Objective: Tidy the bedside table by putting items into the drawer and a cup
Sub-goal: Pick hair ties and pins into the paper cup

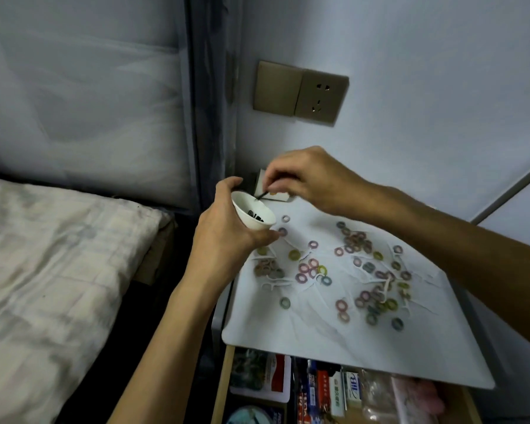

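Cup, tilted toward 2 o'clock, gripped in left hand above bedside table's 11 o'clock corner. Right hand pinches thin black pin; long axis runs 2-to-8 o'clock, lower tip just over the rim.

Bedside table top: front strip bare, reachable from the front. Middle and right littered with small hair ties and white floss picks, few gaps. Back-left corner blocked: left hand grips white cup, right hand pinches what looks like a black hairpin over it. Wall socket close behind. Open drawer below is packed.
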A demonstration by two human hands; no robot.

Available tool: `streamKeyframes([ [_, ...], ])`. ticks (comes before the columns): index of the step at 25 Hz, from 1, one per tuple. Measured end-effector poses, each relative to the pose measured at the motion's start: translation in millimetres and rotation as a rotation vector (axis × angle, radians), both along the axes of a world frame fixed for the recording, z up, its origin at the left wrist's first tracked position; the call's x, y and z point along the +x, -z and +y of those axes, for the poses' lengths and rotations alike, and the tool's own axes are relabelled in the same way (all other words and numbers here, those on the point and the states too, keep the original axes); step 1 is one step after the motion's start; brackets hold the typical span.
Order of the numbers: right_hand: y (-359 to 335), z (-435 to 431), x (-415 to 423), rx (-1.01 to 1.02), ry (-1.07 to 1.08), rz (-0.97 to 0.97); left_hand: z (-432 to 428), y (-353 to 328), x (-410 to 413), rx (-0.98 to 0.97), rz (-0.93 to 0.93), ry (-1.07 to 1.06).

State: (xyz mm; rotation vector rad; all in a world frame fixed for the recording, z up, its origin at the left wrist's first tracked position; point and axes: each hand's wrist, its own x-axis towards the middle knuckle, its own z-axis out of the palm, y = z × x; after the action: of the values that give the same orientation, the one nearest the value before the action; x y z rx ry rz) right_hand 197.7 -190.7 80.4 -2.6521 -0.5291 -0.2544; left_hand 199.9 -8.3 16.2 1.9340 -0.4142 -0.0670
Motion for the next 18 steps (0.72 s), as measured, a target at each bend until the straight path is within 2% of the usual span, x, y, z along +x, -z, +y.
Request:
streamKeyframes([
  [2,-6.7,10.4,-13.6,-0.124,-0.100,0.068,-5.2,-4.9,-8.7,0.008,0.005,0.047],
  [4,-7.4,8.7,-26.4,-0.102,-0.053,0.075,-8.8,-9.7,-17.3,-0.016,0.017,0.086],
  [7,-8.7,-6.6,-56.0,0.109,0.242,0.010,-14.2,-19.4,-33.3,-0.078,0.047,0.133],
  [9,-7.5,-14.5,-83.7,0.252,0.442,0.124,-20.8,-25.9,-49.7,-0.107,0.058,0.180],
  [11,-3.3,-13.4,-111.8,0.311,0.502,0.265,-26.5,-33.3,-66.8,-0.112,0.075,0.246],
  [13,-5.2,-13.2,-139.9,0.377,0.545,0.323,-37.4,-40.1,-83.2,-0.098,0.057,0.331],
  [15,-6.7,-18.0,-163.4,0.430,0.627,0.311,-49.1,-45.6,-99.2,-0.063,0.043,0.403],
  [18,-7.0,-24.0,-197.2,0.401,0.705,0.262,-55.7,-52.1,-124.9,0.007,0.054,0.477],
])
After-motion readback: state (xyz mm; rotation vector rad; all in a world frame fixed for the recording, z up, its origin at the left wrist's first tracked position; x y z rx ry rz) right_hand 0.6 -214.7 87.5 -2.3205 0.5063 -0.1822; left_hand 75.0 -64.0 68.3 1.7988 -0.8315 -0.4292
